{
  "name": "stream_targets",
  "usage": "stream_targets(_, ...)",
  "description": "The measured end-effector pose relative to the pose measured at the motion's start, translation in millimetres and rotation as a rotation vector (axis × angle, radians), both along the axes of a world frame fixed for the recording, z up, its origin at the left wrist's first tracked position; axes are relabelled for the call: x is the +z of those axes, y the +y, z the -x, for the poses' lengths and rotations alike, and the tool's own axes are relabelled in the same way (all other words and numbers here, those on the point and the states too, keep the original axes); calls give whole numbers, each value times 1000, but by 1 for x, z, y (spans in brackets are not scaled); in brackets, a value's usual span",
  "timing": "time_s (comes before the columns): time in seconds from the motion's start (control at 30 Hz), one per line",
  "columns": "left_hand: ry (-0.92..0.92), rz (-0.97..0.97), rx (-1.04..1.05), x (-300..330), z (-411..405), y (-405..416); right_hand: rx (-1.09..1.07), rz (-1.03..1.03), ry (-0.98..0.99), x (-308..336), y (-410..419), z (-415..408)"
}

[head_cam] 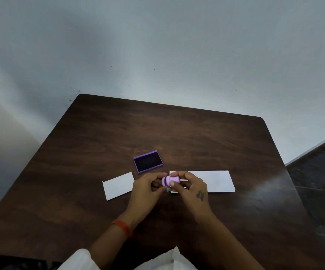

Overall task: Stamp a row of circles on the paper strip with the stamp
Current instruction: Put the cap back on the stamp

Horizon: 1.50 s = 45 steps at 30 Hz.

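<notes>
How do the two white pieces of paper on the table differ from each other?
The paper strip on the right is long, while the smaller paper on the left is short. The strip lies roughly level across the view; the smaller paper sits tilted. The right hand covers the strip's left end; the smaller paper lies uncovered. Both look white, blank and flat on the table.

A: What was hidden on the long white paper strip [214, 181]?
B: Its left end sat behind the right hand [192, 187]; any marks there couldn't be seen.

A: The small lilac plastic stamp [170, 181]?
B: Lay sideways between both hands, face too small to read. Left hand [148, 187] fingers covered part of its wide end.

A: Edges?
B: Both forearms were cut off at the bottom. The dark wooden table [177, 133] ran out of frame below too.
</notes>
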<state>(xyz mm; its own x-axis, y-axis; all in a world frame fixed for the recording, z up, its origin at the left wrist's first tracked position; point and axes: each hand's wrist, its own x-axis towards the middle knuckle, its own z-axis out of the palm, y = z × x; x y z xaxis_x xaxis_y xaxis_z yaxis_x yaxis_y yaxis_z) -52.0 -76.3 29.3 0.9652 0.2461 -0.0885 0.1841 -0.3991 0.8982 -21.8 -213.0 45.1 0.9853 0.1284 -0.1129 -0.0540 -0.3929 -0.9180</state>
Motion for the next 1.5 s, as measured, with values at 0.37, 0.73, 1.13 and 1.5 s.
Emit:
stream_targets(0.37,-2,19,-18,5,2,9,104,17,-4,-1,-1,-5)
stream_targets(0.73,18,46,-35,10,3,14,153,-39,120,0,2,-6)
stream_targets(1.13,44,24,-31,6,3,17,183,-67,172,-2,-4,-7)
stream_targets(1.5,35,21,-26,2,2,15,135,-91,247,-13,0,-8)
